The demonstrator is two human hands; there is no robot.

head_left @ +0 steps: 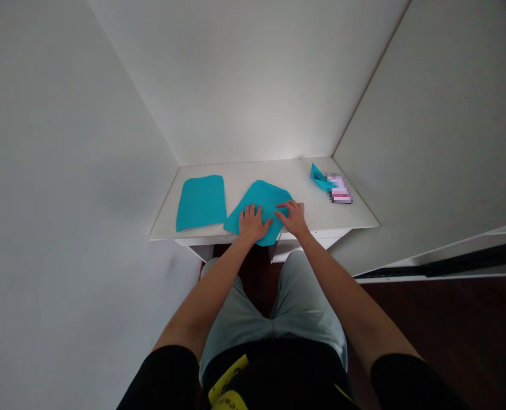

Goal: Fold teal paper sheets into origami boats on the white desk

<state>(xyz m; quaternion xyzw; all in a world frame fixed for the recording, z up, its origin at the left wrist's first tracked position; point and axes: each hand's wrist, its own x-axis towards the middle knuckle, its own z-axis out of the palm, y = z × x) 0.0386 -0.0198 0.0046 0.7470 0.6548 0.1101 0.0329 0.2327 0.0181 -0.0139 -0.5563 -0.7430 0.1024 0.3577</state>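
Observation:
A turquoise sheet (264, 193), which looks like paper, lies turned at an angle on the white table, its near corner hanging past the front edge. My left hand (253, 225) rests flat on its lower left part with the fingers spread. At the right edge of the same sheet is my right hand (294, 216), palm down, its fingers bent and the thumb apart from them. I see nothing held in either hand. Left of this sheet lies a second turquoise sheet (201, 201), flat and roughly square.
The white table (244, 169) stands in a corner between pale walls. A folded turquoise piece (319, 178), shaped like a small boat, sits at the back right. It overlaps a pixelated pinkish-white rectangular object (341, 191). My legs are under the table's front edge.

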